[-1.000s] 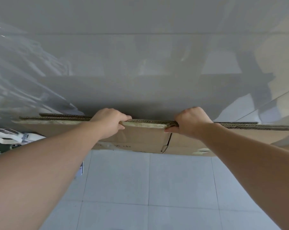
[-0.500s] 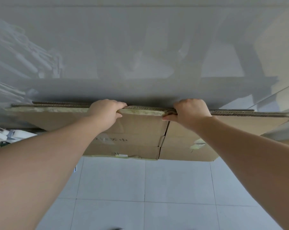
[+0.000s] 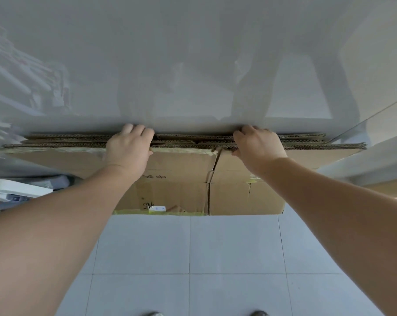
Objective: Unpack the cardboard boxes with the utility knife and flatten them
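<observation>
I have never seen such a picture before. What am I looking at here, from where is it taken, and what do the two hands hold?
No machine here: a person wears a camera on the head, looking forward and down. The two bare arms are the person's own. The left hand and the right hand both rest on the top edge of a stack of flattened cardboard boxes, fingers curled over it. The stack stands upright on a tiled floor, against a glossy grey wall. The shoe tips show at the bottom. No utility knife is visible.
</observation>
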{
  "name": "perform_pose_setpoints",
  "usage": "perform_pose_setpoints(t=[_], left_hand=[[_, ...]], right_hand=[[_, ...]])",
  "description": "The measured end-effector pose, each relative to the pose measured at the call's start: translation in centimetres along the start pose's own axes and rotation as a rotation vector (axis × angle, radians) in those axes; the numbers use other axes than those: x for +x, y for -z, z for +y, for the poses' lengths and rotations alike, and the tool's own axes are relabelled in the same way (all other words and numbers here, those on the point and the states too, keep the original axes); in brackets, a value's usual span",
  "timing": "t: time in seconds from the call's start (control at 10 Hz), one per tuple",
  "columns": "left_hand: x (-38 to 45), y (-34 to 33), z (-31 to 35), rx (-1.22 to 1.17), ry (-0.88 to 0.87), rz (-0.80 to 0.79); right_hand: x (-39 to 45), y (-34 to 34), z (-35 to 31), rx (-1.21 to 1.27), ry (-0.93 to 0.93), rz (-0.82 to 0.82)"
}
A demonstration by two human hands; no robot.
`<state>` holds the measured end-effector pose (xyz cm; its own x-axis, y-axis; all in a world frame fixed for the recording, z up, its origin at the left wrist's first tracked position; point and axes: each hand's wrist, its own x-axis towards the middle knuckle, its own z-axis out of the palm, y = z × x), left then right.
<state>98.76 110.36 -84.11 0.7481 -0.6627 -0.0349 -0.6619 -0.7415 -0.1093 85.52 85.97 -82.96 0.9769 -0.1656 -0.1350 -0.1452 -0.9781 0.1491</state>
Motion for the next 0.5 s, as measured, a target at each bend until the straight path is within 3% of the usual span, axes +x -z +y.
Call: perform_pose_setpoints(t=[0.1,0.2,0.5], left_hand=[[-0.3,0.0,0.1,0.013,-0.001,0.029],[0.1,0.2,0.6,-0.031,0.082,-0.075],[-0.4,0.6,2.3,-0.054,0.056,-0.106]], right_hand=[[-0.3,0.0,-0.1,-0.017,-0.03,0.037],[0.0,0.2,-0.1,0.04,-0.065,-0.012],[-0.6,0.5,-0.1,0.064,-0.042,-0.079]])
